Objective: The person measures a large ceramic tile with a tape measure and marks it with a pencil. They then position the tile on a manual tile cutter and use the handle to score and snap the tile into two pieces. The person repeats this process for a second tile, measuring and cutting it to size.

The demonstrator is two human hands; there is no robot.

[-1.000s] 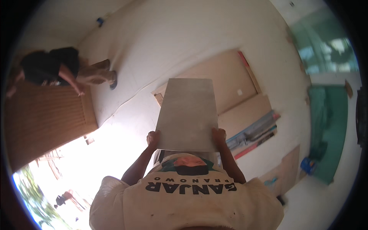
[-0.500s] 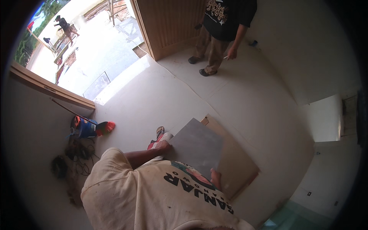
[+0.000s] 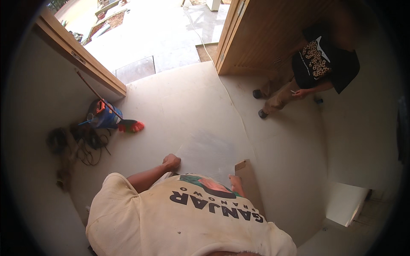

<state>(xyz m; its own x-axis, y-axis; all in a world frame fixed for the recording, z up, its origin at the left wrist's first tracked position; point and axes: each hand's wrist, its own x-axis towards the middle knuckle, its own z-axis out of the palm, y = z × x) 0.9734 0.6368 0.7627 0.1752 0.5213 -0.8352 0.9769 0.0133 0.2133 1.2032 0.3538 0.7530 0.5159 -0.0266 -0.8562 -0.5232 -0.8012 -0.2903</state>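
A large pale grey tile (image 3: 208, 154) is held flat out in front of my chest, over the floor. My left hand (image 3: 171, 162) grips its left edge with the fingers curled. My right hand (image 3: 235, 182) holds the tile's near right corner, partly hidden behind my cream shirt. A brown cardboard sheet (image 3: 249, 183) lies on the floor just below and to the right of the tile.
Another person (image 3: 314, 68) in a black shirt stands at the upper right by a wooden door (image 3: 256, 34). A blue and orange power tool (image 3: 106, 117) with tangled black cables (image 3: 81, 143) lies at the left wall. An open doorway leads outside.
The view has swung round with me: the standing person went from upper centre to upper right, and the tool shifted up. I still carry the tile in both hands.
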